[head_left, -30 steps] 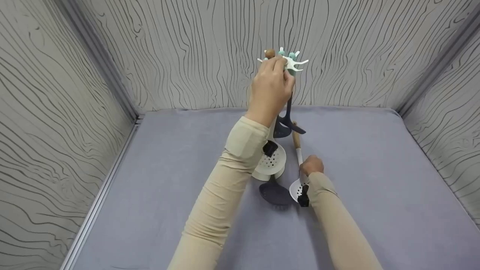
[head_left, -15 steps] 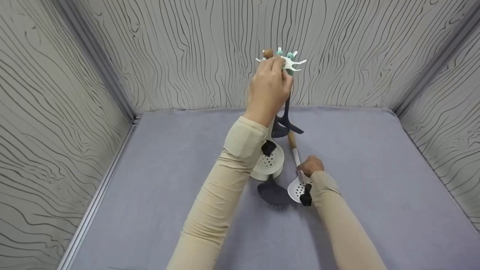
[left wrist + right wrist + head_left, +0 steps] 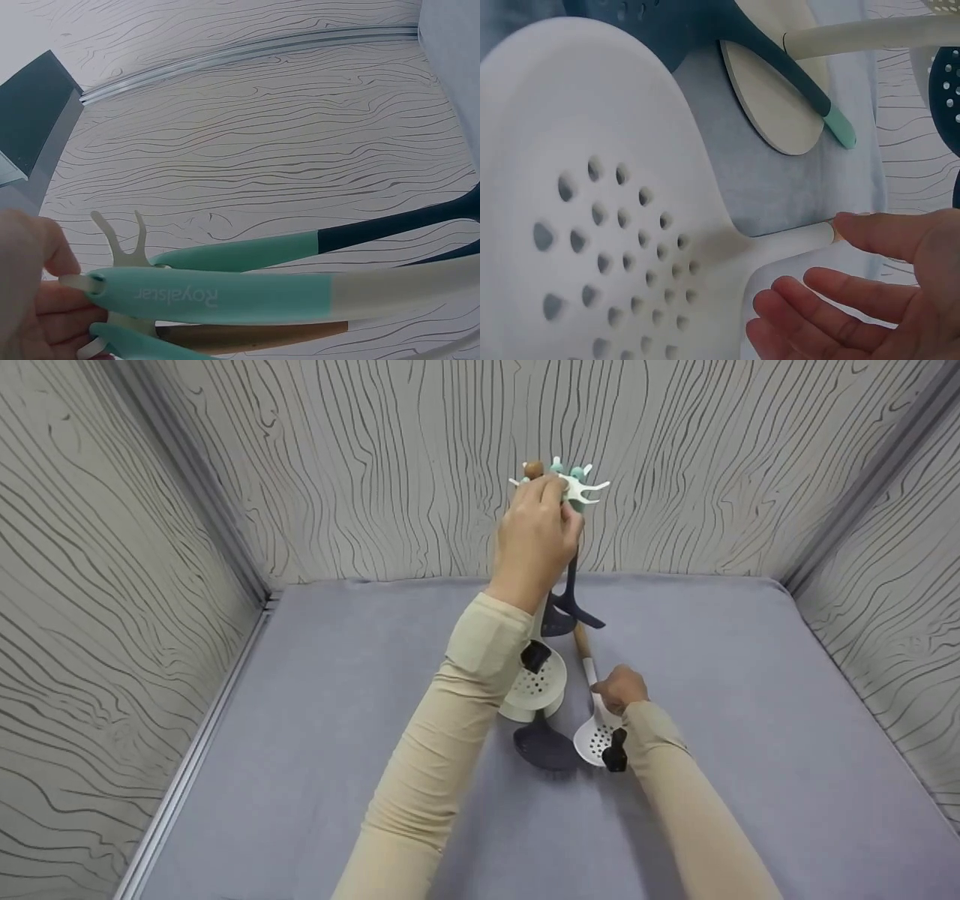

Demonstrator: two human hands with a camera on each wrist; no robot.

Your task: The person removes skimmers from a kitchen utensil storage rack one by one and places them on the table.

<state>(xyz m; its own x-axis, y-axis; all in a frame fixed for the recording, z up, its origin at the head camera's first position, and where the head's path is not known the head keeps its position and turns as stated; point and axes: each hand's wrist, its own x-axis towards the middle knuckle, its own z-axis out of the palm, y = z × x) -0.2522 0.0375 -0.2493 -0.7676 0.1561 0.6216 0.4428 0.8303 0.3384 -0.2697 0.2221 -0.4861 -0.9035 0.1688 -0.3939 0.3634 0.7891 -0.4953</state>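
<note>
At the top of a utensil stand my left hand (image 3: pixel 536 536) grips the white hook crown (image 3: pixel 589 492). Mint-handled utensils (image 3: pixel 214 296) hang beside its fingers in the left wrist view. Down on the cloth, my right hand (image 3: pixel 621 690) is at the neck of a white skimmer (image 3: pixel 595 741) with a wooden handle. In the right wrist view the thumb touches this handle, while the other fingers (image 3: pixel 817 311) are extended and apart from it. A dark utensil (image 3: pixel 546 748) with a broad head lies left of the skimmer, its mint handle end across the stand's base (image 3: pixel 780 112).
A cream perforated skimmer (image 3: pixel 536 686) and dark utensils (image 3: pixel 581 609) hang from the stand. Grey-lilac cloth (image 3: pixel 360 675) covers the table. Wood-patterned panels (image 3: pixel 375 472) stand behind and at both sides.
The wooden handle end of the white skimmer has swung slightly left and toward me. The right thumb now sticks out along its neck. My left hand has kept its grip on the stand.
</note>
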